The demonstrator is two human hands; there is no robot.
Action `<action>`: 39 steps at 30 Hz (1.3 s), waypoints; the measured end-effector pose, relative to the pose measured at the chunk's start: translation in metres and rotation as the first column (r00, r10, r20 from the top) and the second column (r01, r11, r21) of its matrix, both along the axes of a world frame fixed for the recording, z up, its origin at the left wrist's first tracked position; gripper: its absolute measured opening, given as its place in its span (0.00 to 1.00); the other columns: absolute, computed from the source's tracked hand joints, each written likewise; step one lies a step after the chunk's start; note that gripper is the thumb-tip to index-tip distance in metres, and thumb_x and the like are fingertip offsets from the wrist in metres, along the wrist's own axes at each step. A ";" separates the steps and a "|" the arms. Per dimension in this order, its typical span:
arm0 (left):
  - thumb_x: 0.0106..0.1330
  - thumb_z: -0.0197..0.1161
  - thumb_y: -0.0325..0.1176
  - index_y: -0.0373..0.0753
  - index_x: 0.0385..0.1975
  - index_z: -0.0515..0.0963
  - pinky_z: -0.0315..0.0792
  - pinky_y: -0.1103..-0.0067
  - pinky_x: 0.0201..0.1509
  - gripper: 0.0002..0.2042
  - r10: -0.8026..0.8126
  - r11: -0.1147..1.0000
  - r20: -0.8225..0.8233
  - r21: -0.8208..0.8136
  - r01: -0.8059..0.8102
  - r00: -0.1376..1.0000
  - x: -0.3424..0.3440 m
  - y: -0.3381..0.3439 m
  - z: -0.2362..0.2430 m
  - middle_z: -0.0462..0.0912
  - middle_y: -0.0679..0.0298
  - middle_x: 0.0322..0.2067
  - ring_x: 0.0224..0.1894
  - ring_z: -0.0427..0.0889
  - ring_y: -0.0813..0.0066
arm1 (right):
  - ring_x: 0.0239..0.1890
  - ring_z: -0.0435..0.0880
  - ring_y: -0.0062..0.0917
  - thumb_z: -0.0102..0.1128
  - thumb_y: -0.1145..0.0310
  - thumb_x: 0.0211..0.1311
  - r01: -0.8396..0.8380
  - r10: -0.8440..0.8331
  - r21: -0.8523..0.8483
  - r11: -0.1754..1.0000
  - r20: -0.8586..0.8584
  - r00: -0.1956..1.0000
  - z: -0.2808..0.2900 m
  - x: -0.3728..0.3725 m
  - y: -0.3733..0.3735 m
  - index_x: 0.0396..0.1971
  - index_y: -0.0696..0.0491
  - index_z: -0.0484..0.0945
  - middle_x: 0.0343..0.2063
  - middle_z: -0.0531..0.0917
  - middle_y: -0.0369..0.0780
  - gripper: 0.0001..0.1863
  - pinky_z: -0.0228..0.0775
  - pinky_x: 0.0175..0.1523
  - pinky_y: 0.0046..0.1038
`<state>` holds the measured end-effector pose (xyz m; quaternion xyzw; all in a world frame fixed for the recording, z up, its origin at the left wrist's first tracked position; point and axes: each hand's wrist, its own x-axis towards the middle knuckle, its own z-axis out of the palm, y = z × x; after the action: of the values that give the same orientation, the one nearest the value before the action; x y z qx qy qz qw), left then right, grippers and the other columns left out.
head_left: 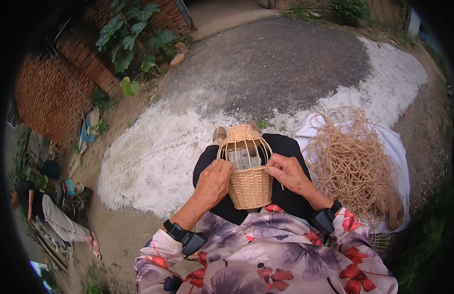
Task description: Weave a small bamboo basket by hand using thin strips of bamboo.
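On my lap, both my left hand (213, 182) and right hand (285, 171) are closed on the half-woven basket (247, 169), whose bare ribs (244, 149) might snap if I squeeze harder.

I'm sitting outdoors in flat daylight, a round patch of grey ground (271, 59) ahead with pale white grit (153, 157) along its near edge. A red brick wall (50, 93) stands on my left, a broad-leaved vine (131, 36) climbing it, packed dirt (114, 235) below
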<state>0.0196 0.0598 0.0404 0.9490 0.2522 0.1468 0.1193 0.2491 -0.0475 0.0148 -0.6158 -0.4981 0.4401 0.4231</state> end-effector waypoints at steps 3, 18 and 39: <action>0.59 0.55 0.22 0.35 0.32 0.72 0.70 0.68 0.40 0.04 -0.015 0.999 0.032 0.051 0.013 0.999 -0.004 0.002 -0.004 0.73 0.57 0.29 0.36 0.74 0.57 | 0.19 0.74 0.16 0.60 0.68 0.60 0.020 -0.023 0.123 0.992 0.027 0.999 -0.009 -0.004 0.000 0.27 0.57 0.75 0.15 0.75 0.36 0.08 0.66 0.26 0.26; 0.54 0.57 0.20 0.37 0.30 0.72 0.69 0.69 0.33 0.06 -0.099 0.979 0.102 0.186 0.078 0.990 -0.008 0.010 -0.015 0.70 0.58 0.25 0.30 0.72 0.59 | 0.13 0.67 0.10 0.59 0.69 0.65 0.013 -0.020 0.185 0.983 0.038 0.999 -0.003 0.008 0.002 0.26 0.55 0.73 0.12 0.71 0.29 0.09 0.58 0.17 0.19; 0.61 0.53 0.18 0.35 0.46 0.75 0.78 0.71 0.39 0.14 0.213 0.696 0.045 -0.708 -0.119 0.976 0.039 -0.028 0.025 0.82 0.52 0.35 0.32 0.83 0.54 | 0.41 0.75 0.35 0.61 0.74 0.53 -0.046 -0.198 0.573 0.819 0.356 0.913 -0.015 0.001 -0.002 0.37 0.55 0.78 0.38 0.76 0.40 0.10 0.68 0.44 0.35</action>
<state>0.0591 0.0317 0.0652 0.7950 0.3657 0.1087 0.4717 0.2501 -0.0490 -0.0002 -0.5575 -0.6566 0.1182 0.4940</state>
